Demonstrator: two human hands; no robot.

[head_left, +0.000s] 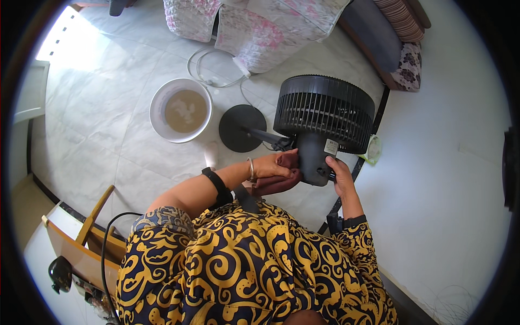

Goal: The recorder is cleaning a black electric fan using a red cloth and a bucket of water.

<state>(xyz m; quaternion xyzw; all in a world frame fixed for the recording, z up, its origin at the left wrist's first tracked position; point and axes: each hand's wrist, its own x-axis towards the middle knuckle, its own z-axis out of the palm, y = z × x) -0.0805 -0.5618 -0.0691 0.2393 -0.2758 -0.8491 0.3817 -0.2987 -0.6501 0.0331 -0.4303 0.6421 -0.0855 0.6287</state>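
A black pedestal fan [325, 111] stands in front of me, its caged head facing away and its motor housing toward me. My left hand [275, 166] grips a dark maroon cloth [279, 185] and presses it against the left side of the housing. On the housing's right side rests my right hand [341, 174], thumb on top and fingers curled round behind, partly hidden. The fan's pole slants down to a round black base [242, 128] on the floor. Left of the base is a white bucket [157, 116] with cloudy brownish water.
A white cable [201, 76] loops on the tiled floor beyond the base. Farther off is a piece of furniture under a pink-flowered quilted cover [260, 38]. A sofa [374, 32] stands at far right, by the white wall [449, 162]. Wooden furniture [89, 227] is at my lower left.
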